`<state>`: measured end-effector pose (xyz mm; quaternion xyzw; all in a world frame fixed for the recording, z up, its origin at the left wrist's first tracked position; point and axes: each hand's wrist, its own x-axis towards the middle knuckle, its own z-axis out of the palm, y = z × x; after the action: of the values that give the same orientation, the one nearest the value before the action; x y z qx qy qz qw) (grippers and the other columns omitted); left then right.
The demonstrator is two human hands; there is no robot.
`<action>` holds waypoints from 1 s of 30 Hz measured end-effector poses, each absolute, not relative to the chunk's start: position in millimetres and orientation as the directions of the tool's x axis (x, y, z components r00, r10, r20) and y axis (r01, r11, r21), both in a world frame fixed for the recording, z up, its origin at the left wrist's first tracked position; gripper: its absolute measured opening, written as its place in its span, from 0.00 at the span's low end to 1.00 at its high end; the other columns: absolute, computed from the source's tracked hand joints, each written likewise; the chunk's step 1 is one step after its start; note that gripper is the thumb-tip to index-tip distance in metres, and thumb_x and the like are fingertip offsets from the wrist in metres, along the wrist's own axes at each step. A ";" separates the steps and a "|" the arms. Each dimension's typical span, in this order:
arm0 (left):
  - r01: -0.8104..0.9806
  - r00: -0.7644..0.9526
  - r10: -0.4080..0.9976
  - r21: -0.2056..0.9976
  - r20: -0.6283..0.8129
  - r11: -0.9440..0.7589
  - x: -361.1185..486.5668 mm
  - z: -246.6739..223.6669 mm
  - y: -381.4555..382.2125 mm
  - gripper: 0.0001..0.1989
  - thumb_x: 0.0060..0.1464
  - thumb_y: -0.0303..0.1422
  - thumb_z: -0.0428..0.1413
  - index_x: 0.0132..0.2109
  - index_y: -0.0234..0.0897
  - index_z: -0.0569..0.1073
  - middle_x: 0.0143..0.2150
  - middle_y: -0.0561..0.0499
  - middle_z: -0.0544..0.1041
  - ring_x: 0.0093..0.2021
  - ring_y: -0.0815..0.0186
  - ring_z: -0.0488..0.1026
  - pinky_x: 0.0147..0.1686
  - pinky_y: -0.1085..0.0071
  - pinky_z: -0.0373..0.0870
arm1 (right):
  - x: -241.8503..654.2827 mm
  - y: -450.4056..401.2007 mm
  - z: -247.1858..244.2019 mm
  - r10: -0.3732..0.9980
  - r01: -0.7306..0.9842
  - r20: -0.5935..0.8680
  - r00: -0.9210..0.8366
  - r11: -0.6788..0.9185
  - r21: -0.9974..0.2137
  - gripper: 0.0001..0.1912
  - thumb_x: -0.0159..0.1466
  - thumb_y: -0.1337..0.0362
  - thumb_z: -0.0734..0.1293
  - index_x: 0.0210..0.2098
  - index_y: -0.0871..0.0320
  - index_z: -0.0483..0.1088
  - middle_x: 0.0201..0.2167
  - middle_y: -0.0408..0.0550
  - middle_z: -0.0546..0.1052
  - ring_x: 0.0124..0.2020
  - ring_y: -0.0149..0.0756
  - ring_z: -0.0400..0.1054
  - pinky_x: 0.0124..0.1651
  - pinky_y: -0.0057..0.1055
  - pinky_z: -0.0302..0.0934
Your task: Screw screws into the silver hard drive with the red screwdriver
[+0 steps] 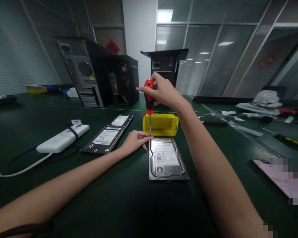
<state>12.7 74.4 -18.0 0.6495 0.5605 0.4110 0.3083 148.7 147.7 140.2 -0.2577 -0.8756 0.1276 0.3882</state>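
Left of the hands lie two other drives [106,137]. The left hand [133,140] curls at the screwdriver's [149,104] tip; pinching or guiding, I cannot tell. Just this side, the hard drive [165,158] lies flat. The right hand [164,90] grips the handle, apparently turning; next calls for steady, upright twisting.

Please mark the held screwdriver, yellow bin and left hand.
Screwdriver [149,103]: head view, black part of handle.
Yellow bin [162,133]: head view, lower edge.
Left hand [134,141]: head view, back of hand.
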 end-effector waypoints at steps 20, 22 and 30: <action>0.541 0.052 0.971 0.811 0.234 -0.225 11.1 -20.5 76.0 0.17 0.54 0.43 0.57 0.37 0.33 0.80 0.25 0.49 0.79 0.22 0.66 0.75 0.26 0.74 0.64 | 147.1 147.6 140.0 0.536 0.361 0.631 -0.561 0.844 -0.396 0.18 0.61 0.52 0.66 0.39 0.59 0.61 0.29 0.46 0.68 0.36 0.39 0.67 0.42 0.40 0.66; 0.545 0.057 0.971 0.808 0.231 -0.224 10.9 -20.1 75.5 0.18 0.55 0.45 0.56 0.38 0.33 0.80 0.24 0.49 0.79 0.22 0.66 0.74 0.27 0.74 0.65 | 148.0 148.5 139.9 0.497 0.333 0.649 -0.576 0.868 -0.369 0.17 0.61 0.53 0.66 0.41 0.58 0.61 0.30 0.45 0.68 0.36 0.37 0.66 0.42 0.39 0.66; 0.455 0.014 0.985 0.876 0.174 -0.161 14.1 -17.0 76.3 0.28 0.60 0.50 0.46 0.37 0.29 0.78 0.38 0.41 0.81 0.21 0.69 0.73 0.21 0.75 0.59 | 151.1 149.0 140.9 0.441 0.328 0.656 -0.612 0.897 -0.297 0.13 0.65 0.54 0.62 0.38 0.58 0.64 0.33 0.48 0.69 0.36 0.36 0.65 0.40 0.36 0.66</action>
<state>14.1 76.3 -17.0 0.6374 0.5647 0.4175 0.3170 151.1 149.0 140.9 -0.2150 -0.8948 0.0735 0.3842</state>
